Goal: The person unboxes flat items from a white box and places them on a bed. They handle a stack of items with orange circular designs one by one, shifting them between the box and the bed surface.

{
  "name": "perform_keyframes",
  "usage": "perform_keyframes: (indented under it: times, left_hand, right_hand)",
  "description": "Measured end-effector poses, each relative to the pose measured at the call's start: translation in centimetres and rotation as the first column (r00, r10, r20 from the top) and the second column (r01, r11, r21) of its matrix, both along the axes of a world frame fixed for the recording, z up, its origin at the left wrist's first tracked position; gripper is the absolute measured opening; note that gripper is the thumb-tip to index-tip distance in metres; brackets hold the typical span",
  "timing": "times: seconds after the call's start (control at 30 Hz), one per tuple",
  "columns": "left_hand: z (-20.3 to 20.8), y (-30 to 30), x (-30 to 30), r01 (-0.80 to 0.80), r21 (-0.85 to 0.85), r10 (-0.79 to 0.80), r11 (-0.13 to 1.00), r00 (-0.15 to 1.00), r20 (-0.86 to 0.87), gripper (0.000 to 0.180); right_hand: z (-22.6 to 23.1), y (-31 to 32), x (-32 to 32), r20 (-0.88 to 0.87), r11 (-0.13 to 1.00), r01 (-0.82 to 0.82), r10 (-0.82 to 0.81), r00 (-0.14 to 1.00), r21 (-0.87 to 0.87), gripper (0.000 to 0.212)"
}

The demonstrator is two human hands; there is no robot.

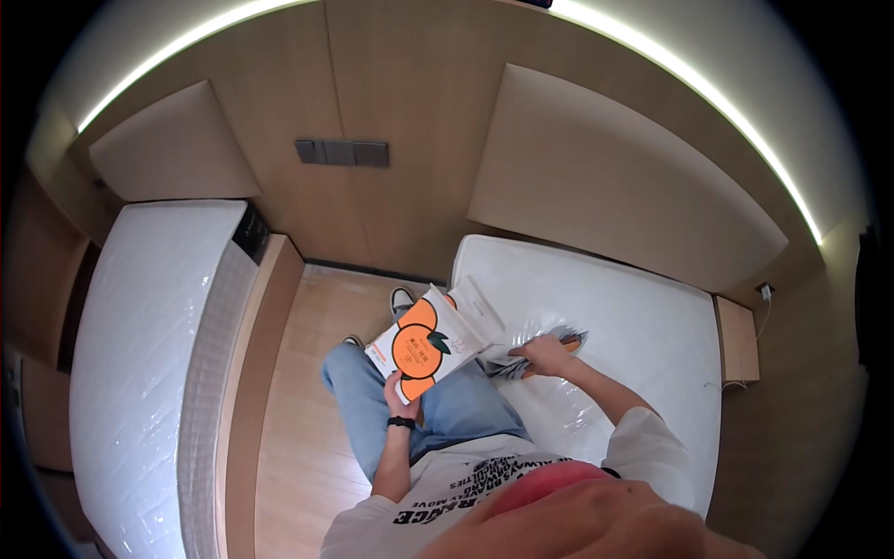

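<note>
My left hand [400, 399], with a dark band on its wrist, is closed around the lower edge of a flat white box [416, 349] printed with large orange fruits and a green leaf. The box tilts over my lap, and its pale end flap [477, 315] stands open on the right. On the mattress beside my right thigh, my right hand [548, 356] is closed on some grey, flat packets [507, 366]. Their ends show on both sides of the hand. How many it grips is hidden.
I sit on the edge of a plastic-wrapped white mattress [643, 340]. Another wrapped mattress [149, 373] lies to the left, past a strip of wooden floor [303, 401]. Padded headboards and a switch panel [342, 153] are on the wall. A small wooden bedside unit [738, 340] stands right.
</note>
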State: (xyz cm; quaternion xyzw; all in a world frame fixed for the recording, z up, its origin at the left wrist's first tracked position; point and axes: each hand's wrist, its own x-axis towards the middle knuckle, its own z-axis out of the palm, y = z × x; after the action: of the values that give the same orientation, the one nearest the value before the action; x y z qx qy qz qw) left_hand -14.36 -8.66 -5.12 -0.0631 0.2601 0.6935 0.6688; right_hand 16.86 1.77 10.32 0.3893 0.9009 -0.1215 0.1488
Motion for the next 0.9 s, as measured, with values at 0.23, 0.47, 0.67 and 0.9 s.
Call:
perform_keyframes:
  times: [0.23, 0.47, 0.67, 0.9]
  left_hand:
    - [0.2, 0.0, 0.1, -0.018, 0.004, 0.018, 1.0, 0.999, -0.037, 0.04]
    - [-0.4, 0.1, -0.4, -0.003, 0.005, 0.003, 1.0, 1.0, -0.013, 0.039]
    - [0.6, 0.0, -0.9, 0.051, 0.078, -0.046, 0.996, 0.996, -0.075, 0.037]
    - [-1.3, 0.5, -2.9, 0.18, 0.072, -0.162, 0.981, 0.965, -0.205, 0.042]
  right_hand:
    - [-0.7, -0.2, 0.3, -0.03, 0.998, 0.023, -0.021, 0.999, 0.052, 0.044]
    - [-0.9, 0.2, -0.2, -0.055, 0.998, 0.029, -0.025, 0.998, 0.062, 0.042]
    - [-0.9, 0.6, -1.3, -0.035, 0.997, 0.073, -0.072, 0.997, 0.036, 0.042]
    - [-0.7, 1.2, -3.0, -0.035, 0.996, 0.088, -0.087, 0.996, 0.021, 0.038]
